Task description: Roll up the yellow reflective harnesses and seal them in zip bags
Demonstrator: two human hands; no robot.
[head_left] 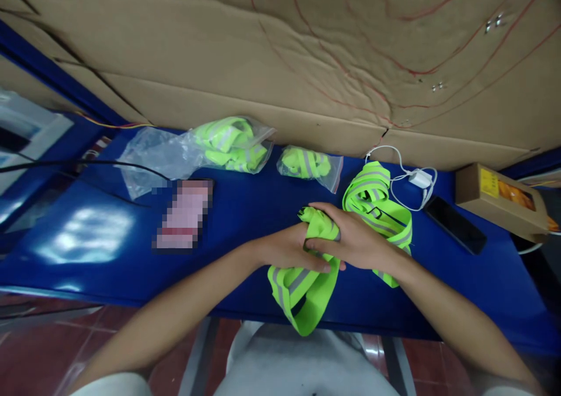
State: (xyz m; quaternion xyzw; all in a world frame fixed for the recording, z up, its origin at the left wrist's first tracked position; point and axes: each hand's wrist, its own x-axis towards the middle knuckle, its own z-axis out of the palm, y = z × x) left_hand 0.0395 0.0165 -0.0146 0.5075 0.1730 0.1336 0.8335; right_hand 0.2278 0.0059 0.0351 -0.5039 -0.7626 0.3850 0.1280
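A neon yellow-green reflective strap (pixel 313 299) with grey stripes is bunched between my two hands, its loose loop hanging down over the table's front edge. My left hand (pixel 287 249) is closed round the strap from the left, thumb lying across it. From the right, my right hand (pixel 353 238) wraps the bunched upper part, its fingers partly hidden behind the fabric. Just beyond the right hand lies a second reflective strap (pixel 370 186), partly coiled, with a black buckle, its tail passing under my right forearm.
Two clear bags, a large bag (pixel 162 150) and a small bag (pixel 331 177), hold more neon straps along the cardboard wall (pixel 197 51). A blurred-out phone (pixel 184 215) lies left. A white charger (pixel 419 179), black phone (pixel 456 223) and cardboard box (pixel 495 200) occupy the right of the blue table (pixel 245 209).
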